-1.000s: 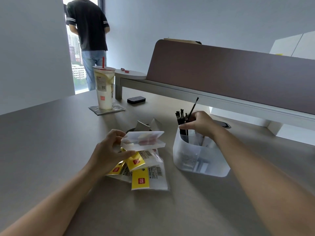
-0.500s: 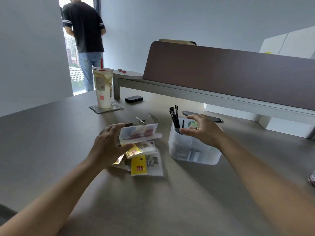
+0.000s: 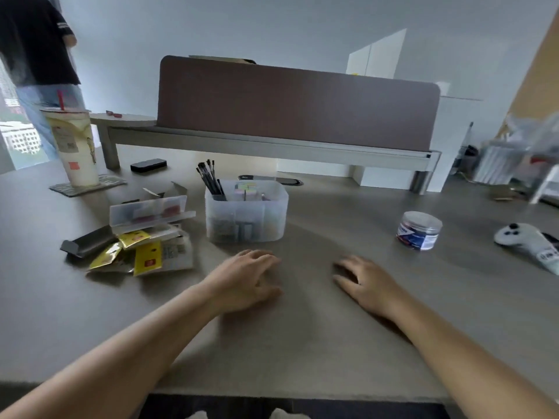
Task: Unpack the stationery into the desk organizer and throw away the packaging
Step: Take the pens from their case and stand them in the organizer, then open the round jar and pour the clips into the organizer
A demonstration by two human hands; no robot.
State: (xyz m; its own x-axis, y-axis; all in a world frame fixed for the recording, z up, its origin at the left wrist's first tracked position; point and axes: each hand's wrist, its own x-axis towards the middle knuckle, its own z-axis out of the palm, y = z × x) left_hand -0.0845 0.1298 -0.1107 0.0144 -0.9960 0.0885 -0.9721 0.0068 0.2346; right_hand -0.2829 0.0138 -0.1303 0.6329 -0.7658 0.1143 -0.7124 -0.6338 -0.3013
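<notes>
I sit at a broad grey-brown desk (image 3: pixel 302 343) with a smooth matte top, in a room of pale plain walls. Across the far edge runs a low metal shelf carrying a long brown partition panel (image 3: pixel 296 107) with rounded corners, its face dull like felt. At far left a person in a dark shirt and jeans (image 3: pixel 33 55) stands by a bright window.

On the left of the desk a tall paper cup (image 3: pixel 75 146) with a red straw stands on a dark square coaster. Straight ahead of me is the desk organizer (image 3: pixel 246 217), a frosted plastic tub with rounded corners and inner dividers; thin black brushes (image 3: pixel 210 181) stand upright in its back left compartment and pastel pads show in the back right. Just left of it lies a heap of packaging (image 3: pixel 145 255): crinkled clear sleeves with yellow headers, a flat dark tray, and on top a frosted hinged plastic case (image 3: pixel 149 213). To the right, well apart, stands a short clear round jar (image 3: pixel 419 229) with a blue label, and beyond it lies a white controller (image 3: pixel 526 238).

My left hand (image 3: pixel 245 276) and my right hand (image 3: pixel 366 281) both rest palm down on the bare desk near the organizer, fingers loosely spread, holding nothing.
</notes>
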